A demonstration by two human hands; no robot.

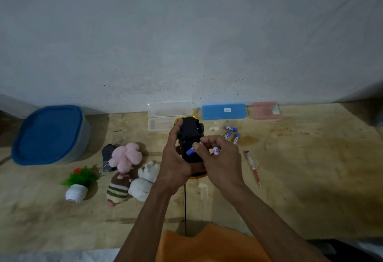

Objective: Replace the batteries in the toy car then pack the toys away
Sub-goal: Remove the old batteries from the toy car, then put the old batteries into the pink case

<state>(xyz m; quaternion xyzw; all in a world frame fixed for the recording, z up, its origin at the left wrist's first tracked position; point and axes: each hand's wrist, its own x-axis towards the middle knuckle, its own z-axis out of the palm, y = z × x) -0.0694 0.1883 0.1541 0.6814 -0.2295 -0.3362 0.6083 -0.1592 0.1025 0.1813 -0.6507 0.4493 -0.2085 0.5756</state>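
a wooden table [290, 179] runs along a pale wall. at the back stand an open clear case [169, 116], a blue case [223, 111] and a pink case [264, 110]. a big tub with a blue lid [49, 134] sits far left. in front of it lie a small fake plant in a white pot [78, 183], a pink plush flower [125, 156] over a dark flat piece [107, 152], a striped plush doll [118, 189] and a white plush toy [145, 181]. three loose batteries [231, 133] lie just right of the hands, and a red and white screwdriver [253, 169] lies nearer, well apart from them.

the toy car [189, 137] is upside down above the middle of the table, black underside up, yellow body showing at both ends. the left hand [174, 166] grips it from the left side, fingers curled round its far end. the right hand [219, 162] pinches a blue battery [190, 151] between thumb and forefinger, touching the car's underside; a second battery [216, 151] is tucked in its curled fingers. both forearms reach in from below, over an orange cloth [207, 245].
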